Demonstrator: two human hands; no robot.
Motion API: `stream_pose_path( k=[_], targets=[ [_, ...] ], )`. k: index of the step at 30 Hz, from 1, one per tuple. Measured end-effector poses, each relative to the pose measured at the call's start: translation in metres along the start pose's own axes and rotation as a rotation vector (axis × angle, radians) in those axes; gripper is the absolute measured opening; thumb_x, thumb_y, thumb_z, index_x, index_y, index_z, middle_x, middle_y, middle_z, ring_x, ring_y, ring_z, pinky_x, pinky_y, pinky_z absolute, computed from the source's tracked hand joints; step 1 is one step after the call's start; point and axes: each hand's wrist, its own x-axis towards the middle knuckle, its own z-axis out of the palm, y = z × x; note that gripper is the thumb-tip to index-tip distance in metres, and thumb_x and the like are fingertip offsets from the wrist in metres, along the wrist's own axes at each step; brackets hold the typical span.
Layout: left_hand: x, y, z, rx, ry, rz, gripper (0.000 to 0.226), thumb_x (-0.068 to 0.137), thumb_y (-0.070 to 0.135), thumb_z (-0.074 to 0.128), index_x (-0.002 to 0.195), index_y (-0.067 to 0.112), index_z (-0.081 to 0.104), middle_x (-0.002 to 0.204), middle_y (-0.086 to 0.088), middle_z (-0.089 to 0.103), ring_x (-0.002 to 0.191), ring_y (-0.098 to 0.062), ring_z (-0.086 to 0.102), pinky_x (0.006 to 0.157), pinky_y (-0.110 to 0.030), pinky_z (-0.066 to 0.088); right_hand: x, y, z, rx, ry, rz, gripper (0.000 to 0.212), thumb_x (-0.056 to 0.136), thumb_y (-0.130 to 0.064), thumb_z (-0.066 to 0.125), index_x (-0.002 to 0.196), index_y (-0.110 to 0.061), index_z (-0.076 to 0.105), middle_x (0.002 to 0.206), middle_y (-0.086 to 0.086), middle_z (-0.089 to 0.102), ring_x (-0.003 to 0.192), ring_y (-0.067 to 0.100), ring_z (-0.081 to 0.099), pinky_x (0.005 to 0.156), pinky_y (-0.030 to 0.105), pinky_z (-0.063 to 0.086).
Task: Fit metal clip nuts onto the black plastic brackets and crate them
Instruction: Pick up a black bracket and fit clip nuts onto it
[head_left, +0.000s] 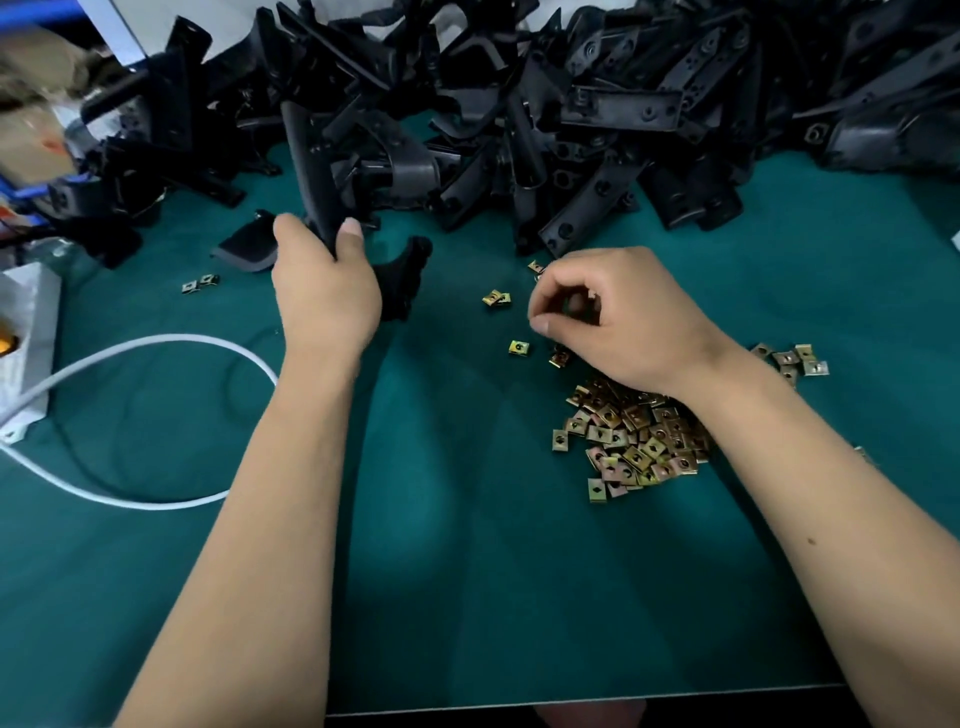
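My left hand (324, 291) grips a long black plastic bracket (311, 171), which stands upright in front of the big heap of black brackets (597, 119) across the back of the green table (467, 571). My right hand (613, 317) hovers with its fingers curled inward over scattered clip nuts; something small and dark sits between the fingertips, too hidden to name. A pile of brass-coloured clip nuts (628, 436) lies under my right wrist. Loose nuts (496, 299) lie near the fingers.
Another black bracket (402, 280) lies flat by my left hand. Two stray clip nuts (200, 283) sit to the left. A white cable (156, 415) loops over the left of the table from a white box (26, 343). More nuts (789, 358) lie at the right.
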Motion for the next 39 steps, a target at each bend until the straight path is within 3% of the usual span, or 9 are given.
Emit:
stream_pose_path(
  k=[3, 6, 12, 17, 22, 26, 29, 33, 39],
  targets=[
    [-0.006, 0.006, 0.012, -0.418, -0.085, -0.23, 0.017, 0.106, 0.032, 0.054, 0.099, 0.019, 0.044, 0.094, -0.001, 0.055, 0.078, -0.02, 0.056, 0.065, -0.033, 0.048, -0.001, -0.002, -0.006, -0.013, -0.191, -0.037, 0.008, 0.082, -0.028, 0.086, 0.085, -0.028, 0.078, 0.085, -0.013, 0.071, 0.086, 0.009, 0.065, 0.072, 0.019, 0.044],
    [-0.016, 0.013, 0.021, -0.726, -0.313, -0.348, 0.018, 0.106, 0.018, 0.057, 0.116, 0.013, 0.042, 0.094, -0.008, 0.067, 0.059, -0.02, 0.067, 0.049, -0.026, 0.049, -0.002, -0.003, -0.016, 0.0, -0.393, -0.007, 0.015, 0.075, -0.037, 0.09, 0.086, -0.038, 0.079, 0.093, -0.014, 0.068, 0.098, 0.006, 0.063, 0.084, 0.025, 0.047],
    [-0.027, 0.018, 0.03, -1.05, -0.503, -0.38, 0.041, 0.094, -0.009, 0.063, 0.126, 0.009, 0.046, 0.11, -0.014, 0.076, 0.101, -0.026, 0.075, 0.078, -0.045, 0.061, -0.006, -0.008, -0.018, -0.077, -0.613, -0.008, 0.032, 0.062, -0.057, 0.09, 0.09, -0.05, 0.075, 0.105, -0.021, 0.054, 0.113, -0.002, 0.044, 0.097, 0.024, 0.037],
    [-0.036, 0.02, 0.034, -1.121, -0.582, -0.4, 0.051, 0.087, -0.011, 0.067, 0.132, 0.008, 0.052, 0.124, -0.018, 0.071, 0.115, -0.028, 0.069, 0.087, -0.038, 0.06, -0.006, -0.008, -0.014, -0.155, -0.624, -0.016, 0.023, 0.066, -0.051, 0.09, 0.083, -0.047, 0.075, 0.105, -0.019, 0.051, 0.11, -0.004, 0.038, 0.091, 0.016, 0.032],
    [-0.039, 0.02, 0.038, -1.232, -0.567, -0.502, 0.039, 0.087, -0.012, 0.065, 0.109, 0.015, 0.049, 0.08, -0.004, 0.073, 0.079, -0.017, 0.073, 0.075, -0.031, 0.061, 0.0, -0.002, -0.006, -0.074, -0.377, -0.004, 0.014, 0.083, -0.039, 0.084, 0.085, -0.03, 0.074, 0.093, -0.015, 0.067, 0.098, 0.0, 0.055, 0.09, 0.024, 0.044],
    [-0.042, 0.02, 0.038, -1.288, -0.568, -0.468, 0.04, 0.085, -0.015, 0.063, 0.109, 0.013, 0.048, 0.079, -0.004, 0.07, 0.079, -0.018, 0.072, 0.075, -0.031, 0.061, 0.005, 0.005, 0.0, 0.271, -0.026, 0.073, 0.008, 0.096, -0.018, 0.072, 0.097, -0.012, 0.066, 0.08, 0.001, 0.073, 0.072, 0.007, 0.064, 0.07, 0.023, 0.049],
    [-0.044, 0.02, 0.04, -1.29, -0.557, -0.472, 0.039, 0.086, -0.014, 0.063, 0.109, 0.014, 0.049, 0.085, -0.006, 0.068, 0.078, -0.018, 0.072, 0.07, -0.031, 0.06, 0.007, 0.008, 0.007, 0.42, 0.143, 0.127, 0.012, 0.1, -0.012, 0.062, 0.11, -0.014, 0.069, 0.076, 0.0, 0.07, 0.071, 0.004, 0.06, 0.069, 0.018, 0.044],
    [-0.047, 0.022, 0.041, -1.317, -0.576, -0.461, 0.042, 0.083, -0.013, 0.064, 0.11, 0.014, 0.048, 0.099, -0.009, 0.065, 0.089, -0.021, 0.071, 0.074, -0.033, 0.061, 0.008, 0.005, 0.015, 0.538, 0.243, 0.198, 0.019, 0.102, -0.007, 0.057, 0.108, -0.019, 0.071, 0.082, -0.001, 0.075, 0.071, 0.008, 0.062, 0.064, 0.023, 0.048],
    [-0.052, 0.024, 0.043, -1.307, -0.638, -0.438, 0.045, 0.084, -0.012, 0.061, 0.117, 0.013, 0.044, 0.089, -0.006, 0.075, 0.088, -0.02, 0.075, 0.074, -0.031, 0.061, 0.009, 0.0, 0.016, 0.815, 0.291, 0.297, 0.013, 0.107, -0.006, 0.048, 0.107, -0.012, 0.059, 0.093, 0.001, 0.08, 0.074, 0.015, 0.072, 0.059, 0.023, 0.051]
  ],
)
